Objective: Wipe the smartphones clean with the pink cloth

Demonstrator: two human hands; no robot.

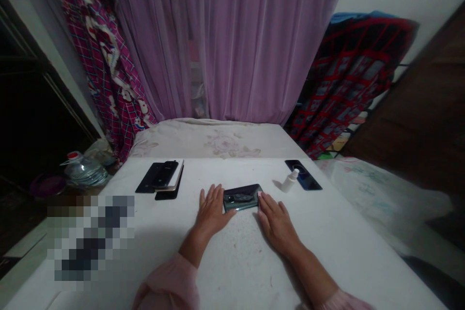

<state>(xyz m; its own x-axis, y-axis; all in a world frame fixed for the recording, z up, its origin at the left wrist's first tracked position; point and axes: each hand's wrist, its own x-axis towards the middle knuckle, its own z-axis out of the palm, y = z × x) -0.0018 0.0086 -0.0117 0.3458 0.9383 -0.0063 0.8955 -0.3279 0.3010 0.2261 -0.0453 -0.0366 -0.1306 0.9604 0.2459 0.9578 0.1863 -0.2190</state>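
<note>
A dark, glossy smartphone [250, 190] lies flat on the white table, between my two hands. A dark patch shows on its surface; whether it is a reflection or something lying there I cannot tell. My left hand [212, 213] rests at the phone's left end, fingers stretched out and the thumb by its near edge. At the right end, my right hand [278, 225] lies with extended fingers, the fingertips touching the phone's edge. Something small and pale shows at those fingertips, too small to name. Beyond the right hand stands a small white spray bottle [289, 181].
Another dark phone [308, 181] lies behind the bottle. At the back left, a stack of phones or dark cases [148, 179] sits on the table [232, 261]. A blurred-out patch covers the left edge. Purple curtains [247, 43] hang behind; a water jug [85, 170] stands at left.
</note>
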